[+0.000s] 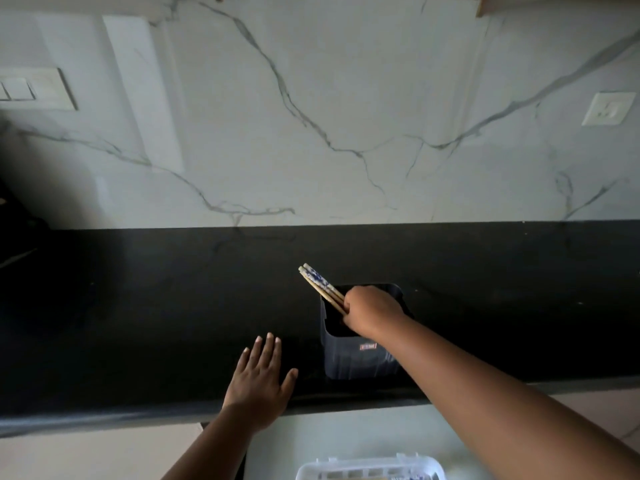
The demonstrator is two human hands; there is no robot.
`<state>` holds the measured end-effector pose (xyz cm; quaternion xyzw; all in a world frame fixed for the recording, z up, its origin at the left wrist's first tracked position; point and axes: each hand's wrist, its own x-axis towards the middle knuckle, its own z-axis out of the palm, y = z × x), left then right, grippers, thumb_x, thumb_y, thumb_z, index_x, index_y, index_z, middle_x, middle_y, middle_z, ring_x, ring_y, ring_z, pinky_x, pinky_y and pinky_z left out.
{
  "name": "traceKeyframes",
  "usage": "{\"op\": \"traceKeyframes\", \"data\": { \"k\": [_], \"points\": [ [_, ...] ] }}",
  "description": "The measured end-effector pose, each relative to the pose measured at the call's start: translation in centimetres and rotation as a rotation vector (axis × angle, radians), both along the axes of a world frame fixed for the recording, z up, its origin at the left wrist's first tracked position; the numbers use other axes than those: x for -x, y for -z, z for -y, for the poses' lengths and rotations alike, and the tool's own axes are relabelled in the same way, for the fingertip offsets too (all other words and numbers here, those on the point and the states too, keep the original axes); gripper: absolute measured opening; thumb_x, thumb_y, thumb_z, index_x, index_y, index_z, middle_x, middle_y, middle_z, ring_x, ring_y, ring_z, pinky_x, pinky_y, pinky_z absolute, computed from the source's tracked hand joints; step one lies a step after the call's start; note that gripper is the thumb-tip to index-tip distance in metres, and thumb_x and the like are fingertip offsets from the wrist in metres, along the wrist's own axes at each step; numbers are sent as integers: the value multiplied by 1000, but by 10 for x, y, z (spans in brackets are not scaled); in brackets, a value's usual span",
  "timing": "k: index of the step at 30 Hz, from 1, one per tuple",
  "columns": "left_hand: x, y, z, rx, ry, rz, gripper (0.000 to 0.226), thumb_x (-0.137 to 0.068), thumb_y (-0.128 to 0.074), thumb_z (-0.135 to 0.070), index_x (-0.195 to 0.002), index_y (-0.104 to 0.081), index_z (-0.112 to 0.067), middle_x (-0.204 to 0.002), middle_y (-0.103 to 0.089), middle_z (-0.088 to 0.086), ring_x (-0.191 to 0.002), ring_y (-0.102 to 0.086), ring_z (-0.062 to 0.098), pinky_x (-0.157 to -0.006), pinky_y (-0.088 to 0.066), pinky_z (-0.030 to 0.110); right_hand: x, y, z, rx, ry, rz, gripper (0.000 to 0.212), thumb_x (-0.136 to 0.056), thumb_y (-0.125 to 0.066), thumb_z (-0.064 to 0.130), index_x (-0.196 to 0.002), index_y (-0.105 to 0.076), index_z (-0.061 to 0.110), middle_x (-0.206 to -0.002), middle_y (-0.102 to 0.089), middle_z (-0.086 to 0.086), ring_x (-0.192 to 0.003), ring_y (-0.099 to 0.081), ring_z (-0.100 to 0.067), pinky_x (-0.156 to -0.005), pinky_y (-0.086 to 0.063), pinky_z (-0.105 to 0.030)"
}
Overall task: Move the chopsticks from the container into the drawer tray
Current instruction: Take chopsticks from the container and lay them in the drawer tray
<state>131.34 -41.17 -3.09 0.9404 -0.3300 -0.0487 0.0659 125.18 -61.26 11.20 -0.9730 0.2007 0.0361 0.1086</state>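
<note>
Nearest the camera, at the bottom edge, the rim of a white plastic slotted drawer tray point(369, 470) shows inside a pale open drawer point(346, 441). Beyond it, the left hand point(259, 382) lies flat with fingers spread on the glossy black stone countertop point(138, 306), near its front edge. Just to its right stands a dark, square plastic container point(356, 358) bearing a small red-and-white label point(367, 347), its writing too small to read. The right hand point(372, 311), over the container's mouth, is closed around a bundle of tan wooden chopsticks with blue-and-white patterned tops point(320, 284), tilted up-left. Behind rises a white, grey-veined marble backsplash point(311, 98) carrying a white switch plate point(34, 89) and a white socket point(607, 108).
</note>
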Motion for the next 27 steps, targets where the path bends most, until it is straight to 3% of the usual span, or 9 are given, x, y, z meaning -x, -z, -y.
{"op": "traceKeyframes", "data": {
  "k": [3,7,10,12,15,18,20,22,27],
  "points": [
    [-1,-3,0,4,10,-15,118,-48,41,-74,-147,16,-16,-155,20,1,-136,26,12,-116,12,34,4,-12,-1,15,-68,-3,10,-82,-61,18,-74,-60,15,-65,-54,-2,-66,-58,-24,-55,-40,-27],
    [0,-4,0,-36,11,-58,127,-48,37,-77,-153,6,-12,-159,16,3,-141,23,14,-116,11,34,23,-43,2,-84,-98,131,21,-81,-68,24,-71,-64,6,-58,-51,-5,-52,-46,-18,-51,-33,-28],
    [-4,-20,1,-51,-30,-202,91,-87,-8,-74,-154,0,-13,-162,10,6,-148,14,21,-118,7,37,39,-86,10,-305,-48,338,22,-82,-73,28,-74,-68,8,-66,-68,-7,-57,-61,-15,-57,-46,-27],
    [-14,-43,6,113,-66,-240,68,-96,-41,-50,-153,-22,-17,-162,-11,10,-150,-7,26,-119,-6,42,52,-114,14,-573,-2,456,15,-84,-73,23,-85,-72,8,-80,-75,-7,-73,-72,-17,-71,-59,-29],
    [-22,-104,17,739,-118,-169,37,-92,-62,-30,-126,-61,-16,-132,-59,9,-124,-54,26,-106,-40,43,68,-144,17,-838,29,515,22,-85,-72,17,-98,-70,0,-91,-76,-13,-83,-74,-23,-77,-60,-32],
    [-3,-194,29,1153,-33,-281,25,-91,-65,-30,-113,-68,-20,-106,-69,-1,-99,-64,11,-92,-49,33,77,-151,14,-974,49,497,28,-84,-72,15,-104,-67,-4,-93,-75,-17,-80,-74,-25,-76,-60,-35],
    [15,-244,35,1224,103,-503,18,-91,-63,-33,-106,-68,-23,-96,-66,-1,-88,-61,11,-86,-47,31,80,-150,7,-1002,45,449,30,-84,-72,14,-106,-67,-5,-92,-75,-17,-77,-73,-22,-74,-60,-34],
    [28,-275,39,1185,186,-713,14,-90,-63,-34,-99,-67,-25,-105,-67,2,-95,-63,17,-83,-51,30,82,-149,-1,-1021,31,418,30,-84,-73,13,-106,-67,-5,-91,-74,-17,-75,-72,-22,-73,-60,-33],
    [45,-292,43,1146,182,-892,26,-87,-68,-22,-109,-69,-7,-104,-74,14,-94,-72,30,-83,-59,36,83,-148,-15,-998,11,406,22,-83,-74,12,-99,-69,-1,-92,-74,-18,-77,-71,-24,-75,-60,-35]
  ]
}}
